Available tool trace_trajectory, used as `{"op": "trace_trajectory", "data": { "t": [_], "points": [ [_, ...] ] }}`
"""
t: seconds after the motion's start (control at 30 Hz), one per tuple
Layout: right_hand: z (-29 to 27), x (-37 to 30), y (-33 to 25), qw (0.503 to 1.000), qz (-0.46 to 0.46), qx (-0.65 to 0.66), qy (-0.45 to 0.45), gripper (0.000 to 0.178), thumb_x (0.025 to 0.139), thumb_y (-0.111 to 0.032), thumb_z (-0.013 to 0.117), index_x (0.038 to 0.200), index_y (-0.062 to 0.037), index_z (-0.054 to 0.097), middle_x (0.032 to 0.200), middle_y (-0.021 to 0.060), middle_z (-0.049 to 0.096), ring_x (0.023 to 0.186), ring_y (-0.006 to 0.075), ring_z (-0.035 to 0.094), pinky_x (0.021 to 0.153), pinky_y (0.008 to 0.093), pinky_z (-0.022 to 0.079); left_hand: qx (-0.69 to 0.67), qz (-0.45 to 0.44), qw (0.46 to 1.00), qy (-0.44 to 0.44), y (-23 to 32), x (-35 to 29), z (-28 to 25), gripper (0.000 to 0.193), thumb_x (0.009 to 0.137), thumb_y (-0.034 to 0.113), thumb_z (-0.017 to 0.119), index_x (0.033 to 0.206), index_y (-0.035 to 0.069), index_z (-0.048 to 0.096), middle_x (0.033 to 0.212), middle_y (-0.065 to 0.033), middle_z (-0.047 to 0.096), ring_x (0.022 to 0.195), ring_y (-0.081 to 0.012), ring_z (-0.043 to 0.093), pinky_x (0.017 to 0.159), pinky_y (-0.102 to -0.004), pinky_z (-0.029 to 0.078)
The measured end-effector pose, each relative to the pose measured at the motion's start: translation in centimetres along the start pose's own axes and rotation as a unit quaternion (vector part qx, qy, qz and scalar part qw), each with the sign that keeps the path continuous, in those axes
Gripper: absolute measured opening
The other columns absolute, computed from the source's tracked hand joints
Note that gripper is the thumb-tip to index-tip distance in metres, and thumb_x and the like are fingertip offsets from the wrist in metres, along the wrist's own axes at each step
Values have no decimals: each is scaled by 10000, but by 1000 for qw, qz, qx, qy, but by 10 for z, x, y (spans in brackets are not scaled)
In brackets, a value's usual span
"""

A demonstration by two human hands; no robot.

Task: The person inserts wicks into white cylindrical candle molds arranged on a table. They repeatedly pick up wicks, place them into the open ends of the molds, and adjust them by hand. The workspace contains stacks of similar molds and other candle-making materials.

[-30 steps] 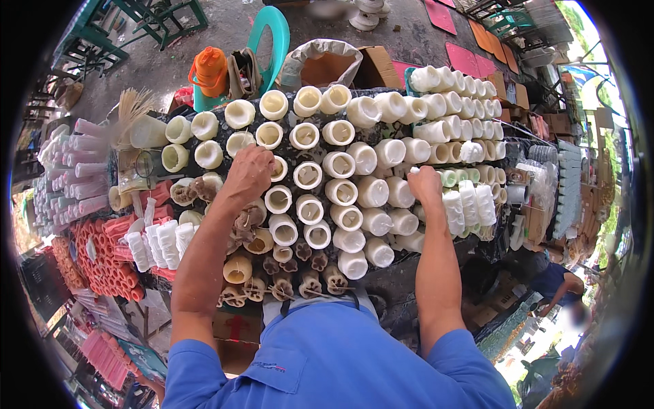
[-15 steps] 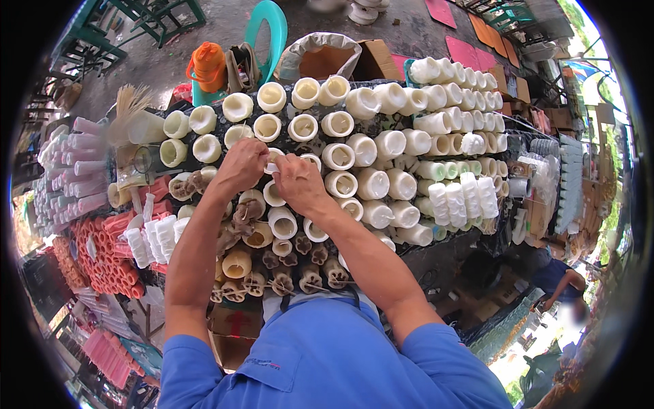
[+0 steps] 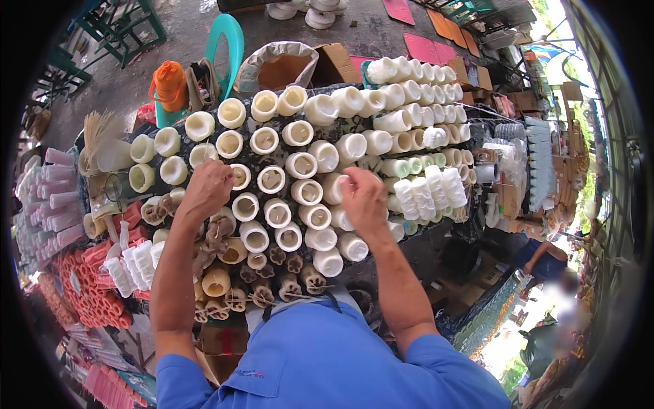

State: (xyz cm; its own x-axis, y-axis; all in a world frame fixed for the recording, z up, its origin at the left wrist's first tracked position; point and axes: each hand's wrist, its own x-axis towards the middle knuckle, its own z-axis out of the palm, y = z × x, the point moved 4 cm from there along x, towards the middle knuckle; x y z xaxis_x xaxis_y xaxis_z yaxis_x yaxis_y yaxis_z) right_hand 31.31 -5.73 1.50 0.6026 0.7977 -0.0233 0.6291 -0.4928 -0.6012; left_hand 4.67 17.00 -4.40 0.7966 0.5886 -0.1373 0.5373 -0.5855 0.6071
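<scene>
Outdoors | dark table (image 3: pixel 422 235) crowded: cream candles (image 3: pixel 300 192) | concrete floor (image 3: pixel 136 82)

The dark patterned table (image 3: pixel 436 235) carries many rows of cream-white cylindrical wax candles (image 3: pixel 300 163). At its near edge stand brown figure-shaped candles (image 3: pixel 276 255), close together.

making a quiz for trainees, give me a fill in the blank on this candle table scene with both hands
1. The person's shirt is ____ in colour.
2. The left hand and right hand rest among cream pillar ____.
3. Behind the table, the plastic chair is ____ in colour.
4. The jug by that chair is ____.

Missing words: blue; candles; teal; orange
</scene>
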Motion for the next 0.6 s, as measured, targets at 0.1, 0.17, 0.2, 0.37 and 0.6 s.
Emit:
{"op": "trace_trajectory", "data": {
  "t": [0.1,0.17,0.2,0.37,0.6],
  "points": [
    [-26,41,75,983,105,-140,-57,315,989,-227,716,1184,14,770,1110,223,780,1029,390,742,949,493,577,-13,-7,1000,22,11,-8,-10,139,929,141,742,976,11,748,1005,-152,703,1031,-364,639,947,-491,502],
    [-19,69,117,960,204,-103,-160,391,990,-264,720,1244,31,754,1248,253,755,1142,390,731,1020,483,560,-26,-6,997,67,22,-16,-16,133,927,119,752,1006,13,744,1020,-149,690,1034,-365,634,954,-487,494],
    [-13,82,133,941,254,-71,-211,436,987,-285,725,1273,44,740,1308,271,732,1185,394,722,1038,476,553,-23,-12,997,75,26,-20,-19,134,925,115,755,1010,13,739,1023,-148,689,1037,-366,634,954,-487,494],
    [22,86,164,928,206,-44,-308,566,993,-339,735,1409,33,640,1437,279,675,1272,380,695,1073,468,540,-43,-29,993,109,47,-62,-21,144,916,102,768,1021,16,720,1023,-145,686,1042,-366,634,946,-490,494],
    [63,100,182,826,25,-291,-482,554,942,-369,728,1381,-33,695,1406,277,690,1261,437,681,1070,480,548,-59,-80,991,94,61,-111,-18,146,912,123,784,1002,29,717,1007,-130,690,997,-362,624,912,-485,492]
  ]
}}
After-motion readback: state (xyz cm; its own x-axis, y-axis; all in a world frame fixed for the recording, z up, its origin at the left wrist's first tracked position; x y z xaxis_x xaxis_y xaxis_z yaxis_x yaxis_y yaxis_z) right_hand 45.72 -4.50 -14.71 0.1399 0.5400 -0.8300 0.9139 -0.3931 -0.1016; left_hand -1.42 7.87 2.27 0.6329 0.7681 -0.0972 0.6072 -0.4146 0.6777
